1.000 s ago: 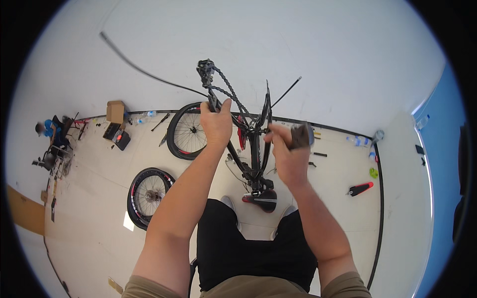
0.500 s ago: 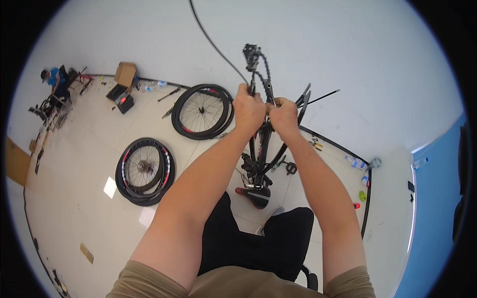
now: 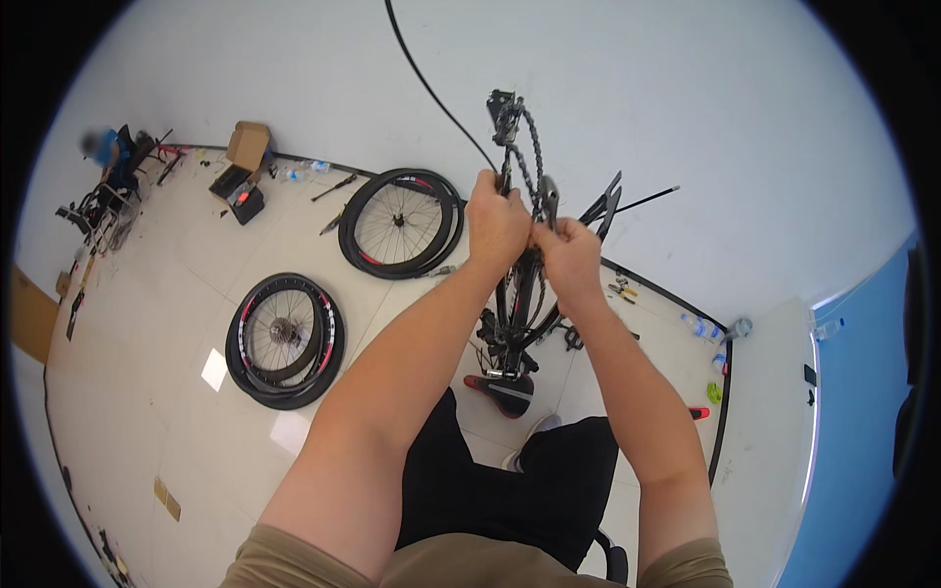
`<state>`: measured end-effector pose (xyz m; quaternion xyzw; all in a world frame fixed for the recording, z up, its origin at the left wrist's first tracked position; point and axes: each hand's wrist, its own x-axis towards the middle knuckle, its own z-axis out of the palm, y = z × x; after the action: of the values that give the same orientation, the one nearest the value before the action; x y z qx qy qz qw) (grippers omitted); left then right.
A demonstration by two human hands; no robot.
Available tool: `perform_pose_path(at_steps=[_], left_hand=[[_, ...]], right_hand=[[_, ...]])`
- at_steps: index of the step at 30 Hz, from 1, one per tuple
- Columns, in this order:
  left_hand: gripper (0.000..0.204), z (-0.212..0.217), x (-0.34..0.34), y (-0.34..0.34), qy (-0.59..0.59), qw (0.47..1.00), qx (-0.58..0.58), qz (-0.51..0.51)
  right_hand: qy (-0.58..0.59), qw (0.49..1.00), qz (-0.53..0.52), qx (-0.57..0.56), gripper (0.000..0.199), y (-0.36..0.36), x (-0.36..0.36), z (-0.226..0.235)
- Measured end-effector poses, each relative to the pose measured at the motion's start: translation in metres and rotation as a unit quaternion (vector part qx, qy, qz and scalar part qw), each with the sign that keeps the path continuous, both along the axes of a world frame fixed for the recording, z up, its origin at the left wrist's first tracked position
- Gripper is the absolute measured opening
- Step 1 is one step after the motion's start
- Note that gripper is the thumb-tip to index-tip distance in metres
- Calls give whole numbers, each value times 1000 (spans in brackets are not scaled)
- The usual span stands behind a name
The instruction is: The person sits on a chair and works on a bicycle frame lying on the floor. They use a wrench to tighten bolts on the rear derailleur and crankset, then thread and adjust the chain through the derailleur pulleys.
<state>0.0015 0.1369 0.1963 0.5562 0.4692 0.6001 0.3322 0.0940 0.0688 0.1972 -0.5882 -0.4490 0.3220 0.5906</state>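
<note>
A black bicycle frame [image 3: 520,299] stands wheel-less before me, with its saddle [image 3: 502,394] nearest my feet. At its far end is the rear derailleur [image 3: 505,106], and the bicycle chain [image 3: 537,147] hangs in loops from there toward my fingers. My left hand [image 3: 498,225] is closed in a pinch at the chain's left side. Close beside it, my right hand [image 3: 570,257] pinches the chain with thumb and fingers; the fingertips are partly hidden. A grey metal piece [image 3: 550,201], perhaps a crank arm, rises just beyond the right fingers.
Two wheel stacks lie on the tiles: one by the wall [image 3: 400,223], one nearer with a cassette [image 3: 285,331]. An open cardboard box [image 3: 248,147], pliers [image 3: 621,290] and plastic bottles [image 3: 701,326] line the wall. A person [image 3: 108,152] sits far left. A black cable [image 3: 431,93] runs upward.
The grey metal piece has shifted right and stands higher beyond my right hand. My right hand has moved slightly right and lower. The left hand keeps its pinch.
</note>
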Motion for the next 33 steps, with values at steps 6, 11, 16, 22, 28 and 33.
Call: perform_pose_path(at_steps=[6,11,16,22,28,33], left_hand=[[19,-2,-3,1,1,1000,-13,-12],[17,-1,-4,-2,0,1000,-8,-17],[19,2,-5,-4,-16,999,-20,-31],[21,-9,-7,2,3,999,35,-11],[21,-9,-6,6,-4,999,29,-37],[20,-18,0,10,22,998,58,-25]], right_hand=[[55,998,29,-22,17,-8,1,-21],[132,990,41,-25,19,-13,0,-16],[44,999,12,28,15,-13,-6,-11],[-20,997,57,57,11,-8,-8,-6],[-129,986,13,107,14,4,-2,-15],[-147,982,-69,100,11,22,-3,-4]])
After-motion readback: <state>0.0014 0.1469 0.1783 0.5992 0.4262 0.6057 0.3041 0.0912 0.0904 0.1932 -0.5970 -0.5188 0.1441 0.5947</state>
